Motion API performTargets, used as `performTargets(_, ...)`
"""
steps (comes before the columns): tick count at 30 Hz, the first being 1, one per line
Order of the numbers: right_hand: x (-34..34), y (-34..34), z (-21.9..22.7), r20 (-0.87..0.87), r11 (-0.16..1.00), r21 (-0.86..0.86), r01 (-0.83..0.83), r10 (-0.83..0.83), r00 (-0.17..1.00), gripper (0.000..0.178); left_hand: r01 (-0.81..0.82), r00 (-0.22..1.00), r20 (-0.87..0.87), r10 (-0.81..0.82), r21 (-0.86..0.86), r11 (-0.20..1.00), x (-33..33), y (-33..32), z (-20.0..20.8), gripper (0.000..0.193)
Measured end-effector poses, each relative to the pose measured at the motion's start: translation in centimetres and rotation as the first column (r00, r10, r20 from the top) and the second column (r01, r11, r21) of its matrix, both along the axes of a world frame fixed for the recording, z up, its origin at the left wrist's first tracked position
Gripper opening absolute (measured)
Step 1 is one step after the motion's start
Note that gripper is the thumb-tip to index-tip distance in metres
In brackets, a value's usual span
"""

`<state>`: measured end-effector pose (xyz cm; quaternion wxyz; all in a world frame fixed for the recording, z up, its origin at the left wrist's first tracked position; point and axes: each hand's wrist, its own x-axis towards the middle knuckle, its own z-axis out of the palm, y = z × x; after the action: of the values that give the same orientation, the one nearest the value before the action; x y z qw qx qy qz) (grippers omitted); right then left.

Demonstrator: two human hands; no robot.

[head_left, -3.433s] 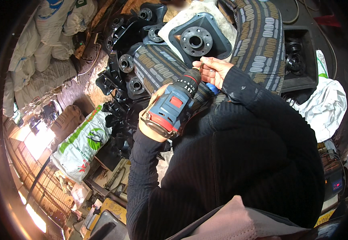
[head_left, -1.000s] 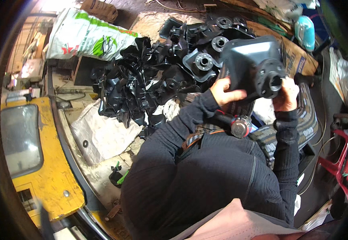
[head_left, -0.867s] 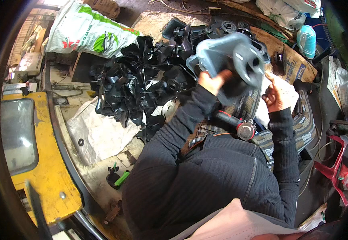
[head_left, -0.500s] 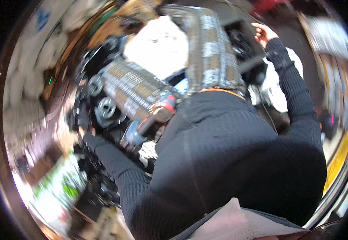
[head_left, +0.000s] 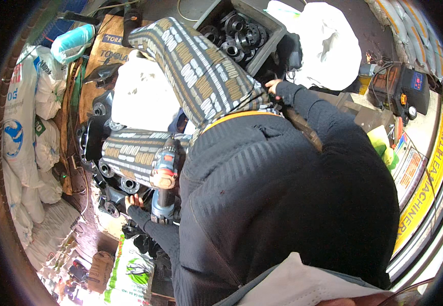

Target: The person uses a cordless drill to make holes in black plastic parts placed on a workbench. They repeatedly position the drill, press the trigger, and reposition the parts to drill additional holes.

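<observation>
My left hand (head_left: 134, 200), low on the left, has its fingers extended beside several black round parts with holes (head_left: 129, 184). It seems to touch the nearest one, but I cannot make out any grip. Between that hand and my body lies a blue and red cordless drill (head_left: 163, 200), up against my patterned trouser leg (head_left: 129, 153). My right hand (head_left: 273, 87) is beside my other thigh, near the grey crate. Its fingers are slightly bent and apart, with nothing visible in them.
A grey crate (head_left: 267, 60) of black flanged parts (head_left: 239, 36) stands ahead. White sacks (head_left: 328, 46) lie right of it, another white bundle (head_left: 145, 97) between my legs. Filled bags (head_left: 22, 153) line the left. A black-cased device with cables (head_left: 402, 89) sits at right.
My view has turned and is sharper. The right hand has come down from far right, near the crate, to beside my thigh. The left hand is now closer to the drill.
</observation>
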<state>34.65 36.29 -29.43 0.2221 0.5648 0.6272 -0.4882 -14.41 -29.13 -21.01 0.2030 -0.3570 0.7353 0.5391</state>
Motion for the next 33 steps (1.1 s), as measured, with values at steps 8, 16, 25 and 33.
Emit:
performTargets(8, 4.0, -3.7, -3.3, -0.138, 0.607, 0.703, 0.37, -0.393, 0.909, 0.032, 0.393, 0.904, -0.101, -0.416, -0.19, 0.9, -1.3, 7.8, 9.5, 0.059)
performTargets(16, 1.3, -7.1, -1.9, 0.001, 0.917, 0.395, -0.047, 0.051, 0.999, 0.037, 0.603, 0.474, -0.024, -0.88, -0.719, 0.345, -0.7, 19.7, 12.0, 0.051)
performTargets(25, 4.6, -2.7, -4.1, 0.058, 0.866, 0.467, -0.182, 0.175, 0.983, 0.039, 0.537, 0.375, -0.006, -0.927, -0.814, 0.223, -2.3, 17.5, 9.6, 0.045)
performTargets(33, 2.2, -1.6, 0.6, -0.189, 0.74, 0.673, 0.014, 0.154, 0.97, 0.021, 0.434, 0.36, -0.001, -0.933, -0.885, 0.168, 0.1, 19.2, 10.2, 0.043)
